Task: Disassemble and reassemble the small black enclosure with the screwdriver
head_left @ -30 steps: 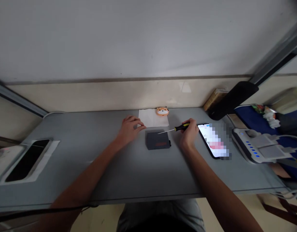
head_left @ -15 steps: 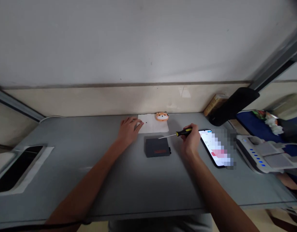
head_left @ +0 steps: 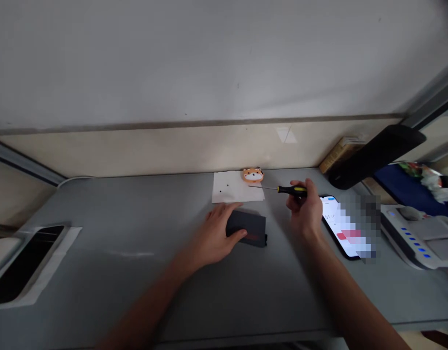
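Observation:
My left hand (head_left: 218, 234) grips the left end of a flat dark grey box (head_left: 253, 226) on the table, thumb over its near side and fingers along the far edge. Faint reddish marking shows on the box's top, and a small black piece sticks out at its right side. My right hand (head_left: 307, 209) is closed around the black and yellow handle of a screwdriver (head_left: 292, 190). Its thin shaft points left, with the tip over a white paper (head_left: 238, 193). Small dark bits (head_left: 220, 191) lie on that paper, too tiny to name.
An orange animal-face case (head_left: 253, 175) sits on the paper's back right corner. Right of my right hand lies a lit phone (head_left: 335, 218), then a white power strip (head_left: 409, 238). A black cylinder (head_left: 377, 155) leans by a book (head_left: 338, 153). Another phone (head_left: 30, 262) lies far left.
My left hand has come from the paper's left edge to the box and taken hold of it, turning it slightly. The screwdriver tip has lifted away from the box. Another dark bit shows on the paper.

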Demonstrator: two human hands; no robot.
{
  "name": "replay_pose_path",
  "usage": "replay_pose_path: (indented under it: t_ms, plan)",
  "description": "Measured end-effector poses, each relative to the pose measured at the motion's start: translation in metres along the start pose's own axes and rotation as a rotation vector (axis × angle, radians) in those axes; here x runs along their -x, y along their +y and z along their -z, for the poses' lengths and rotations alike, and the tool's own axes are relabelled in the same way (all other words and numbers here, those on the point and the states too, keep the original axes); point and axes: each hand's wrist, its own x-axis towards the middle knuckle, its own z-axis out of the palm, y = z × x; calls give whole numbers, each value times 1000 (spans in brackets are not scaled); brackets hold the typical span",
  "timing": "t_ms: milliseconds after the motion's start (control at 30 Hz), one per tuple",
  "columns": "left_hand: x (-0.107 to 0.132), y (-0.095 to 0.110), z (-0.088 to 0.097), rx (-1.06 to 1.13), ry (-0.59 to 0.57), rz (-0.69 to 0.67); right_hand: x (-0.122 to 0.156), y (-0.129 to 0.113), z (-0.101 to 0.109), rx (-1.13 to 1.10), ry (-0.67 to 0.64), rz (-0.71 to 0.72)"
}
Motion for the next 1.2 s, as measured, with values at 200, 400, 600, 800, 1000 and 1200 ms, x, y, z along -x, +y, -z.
replay_pose_path:
  t_ms: [200, 400, 600, 800, 1000, 1200]
  plan:
    - [-5, -26, 17, 108, -46, -158, 5, -5, 6, 241, 33, 183]
    - [-10, -31, 10, 118, 24, -203, 21, -9, 6, 436, -194, 364]
    - [-11, -27, 11, 19, 73, -287, 29, -8, 3, 472, -343, 458]
    - [-11, -23, 17, -108, 136, -325, 27, -8, 8, 456, -308, 473]
    - [-9, -17, 19, -195, 201, -417, 36, -9, 6, 405, -459, 415]
    - [-5, -6, 16, -201, 182, -487, 45, -9, 2, 402, -534, 397]
